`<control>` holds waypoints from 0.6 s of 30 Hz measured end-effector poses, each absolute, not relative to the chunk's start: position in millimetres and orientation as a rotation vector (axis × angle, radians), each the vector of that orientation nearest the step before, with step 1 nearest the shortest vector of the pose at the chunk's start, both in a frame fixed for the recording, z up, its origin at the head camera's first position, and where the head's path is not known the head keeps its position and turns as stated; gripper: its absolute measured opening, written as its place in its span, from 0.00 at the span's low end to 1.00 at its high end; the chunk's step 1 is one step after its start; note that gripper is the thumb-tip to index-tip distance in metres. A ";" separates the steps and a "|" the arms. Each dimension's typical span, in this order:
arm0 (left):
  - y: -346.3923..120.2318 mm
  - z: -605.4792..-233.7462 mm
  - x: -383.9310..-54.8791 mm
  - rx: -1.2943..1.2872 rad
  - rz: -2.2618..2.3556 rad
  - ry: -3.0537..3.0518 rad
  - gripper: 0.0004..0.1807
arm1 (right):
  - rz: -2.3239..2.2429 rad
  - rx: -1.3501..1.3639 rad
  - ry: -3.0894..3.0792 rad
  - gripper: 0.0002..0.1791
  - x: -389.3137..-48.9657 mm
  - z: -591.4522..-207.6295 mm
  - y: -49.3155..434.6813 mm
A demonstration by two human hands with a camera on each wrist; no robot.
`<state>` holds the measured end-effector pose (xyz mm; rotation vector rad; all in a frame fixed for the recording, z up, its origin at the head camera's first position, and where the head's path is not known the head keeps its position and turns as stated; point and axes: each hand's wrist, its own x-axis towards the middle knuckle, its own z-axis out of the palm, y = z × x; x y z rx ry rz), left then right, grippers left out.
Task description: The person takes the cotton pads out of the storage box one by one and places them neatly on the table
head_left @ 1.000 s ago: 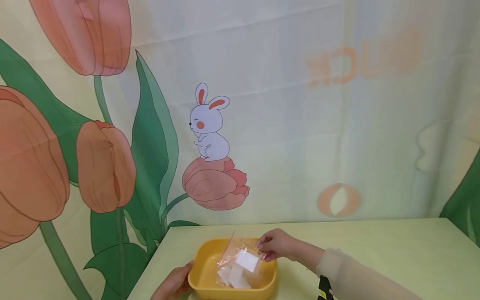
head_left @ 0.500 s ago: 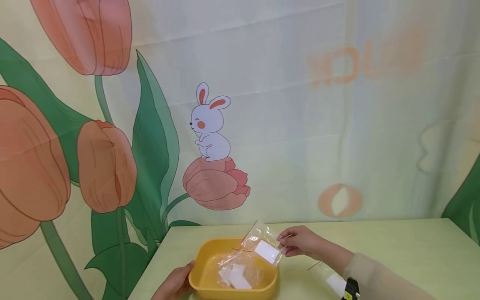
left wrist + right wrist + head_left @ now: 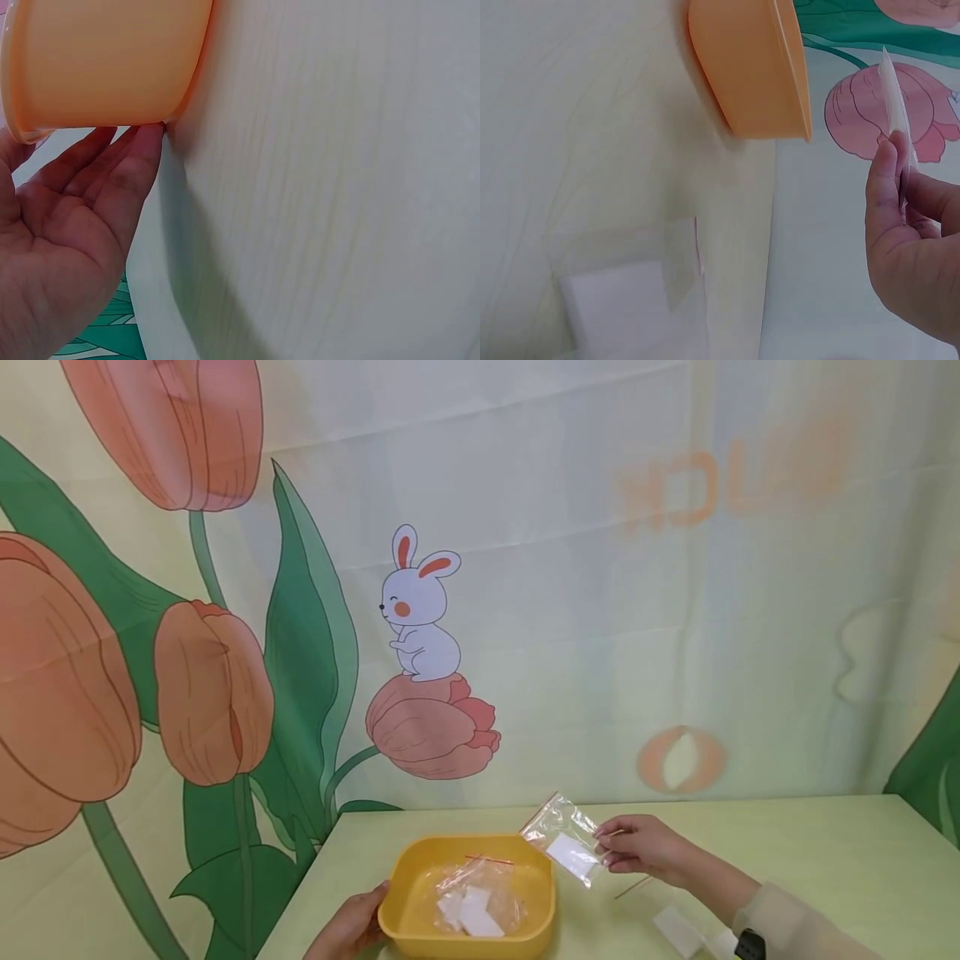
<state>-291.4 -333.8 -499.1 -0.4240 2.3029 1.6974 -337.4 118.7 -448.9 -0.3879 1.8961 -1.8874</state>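
Note:
My right hand (image 3: 647, 847) pinches a small clear zip bag (image 3: 564, 839) with a white piece inside, held up to the right of a yellow plastic tub (image 3: 390, 877). Edge-on, that bag shows between thumb and fingers in the right wrist view. My left hand (image 3: 351, 927) holds the tub at its left side; in the left wrist view its fingers (image 3: 139, 161) press the outer wall and the thumb reaches the rim, partly out of frame. Inside the tub lie more clear bags (image 3: 476, 906) with white pieces, overlapping one another.
Right of the tub, another clear bag with a white piece (image 3: 677, 931) lies on the pale table (image 3: 810, 852), partly below the right forearm. A cloth backdrop (image 3: 570, 610) printed with tulips and a rabbit hangs behind the table.
My right hand has moved right with the zip bag, from over the tub to beside it. The bag on the table has come into view from behind the forearm. My left hand stays put.

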 end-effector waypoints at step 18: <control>-348.2 -506.4 -298.9 -0.299 1.712 2.193 0.33 | -2.065 -0.376 1.746 0.07 -327.9 -473.3 184.9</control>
